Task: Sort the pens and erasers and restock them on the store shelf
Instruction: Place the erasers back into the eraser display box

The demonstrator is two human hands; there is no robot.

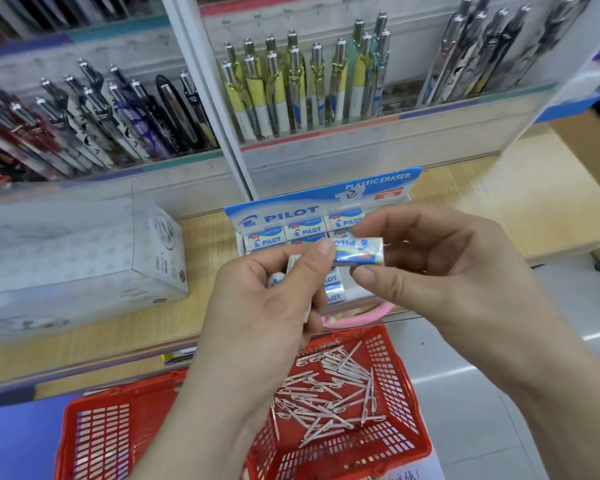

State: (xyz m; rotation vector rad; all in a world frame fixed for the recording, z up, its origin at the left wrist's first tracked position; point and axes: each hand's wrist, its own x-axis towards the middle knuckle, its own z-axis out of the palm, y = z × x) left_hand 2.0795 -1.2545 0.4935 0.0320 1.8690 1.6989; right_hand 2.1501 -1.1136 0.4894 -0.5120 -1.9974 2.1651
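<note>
In the head view, both hands are meeting at the centre of the frame over a blue-and-white eraser [359, 250]. The right hand [440, 268] is pinching its right end between thumb and forefinger, while the left hand [274, 299] is pressing its thumb on the left end and curling its fingers around a small stack of more erasers [333, 287]; how many is hard to tell, as the palm is hiding most of them. Just behind the hands, a Pilot eraser display box [274, 216] is sitting on the wooden shelf [465, 202], partly filled with rows of erasers. At lower centre a red basket [94, 431] is holding a loose heap of pale pens [329, 393]. Across the top of the frame, racks of displayed pens [291, 88] are leaning upright, and a white carton [66, 265] is lying at the left.
</note>
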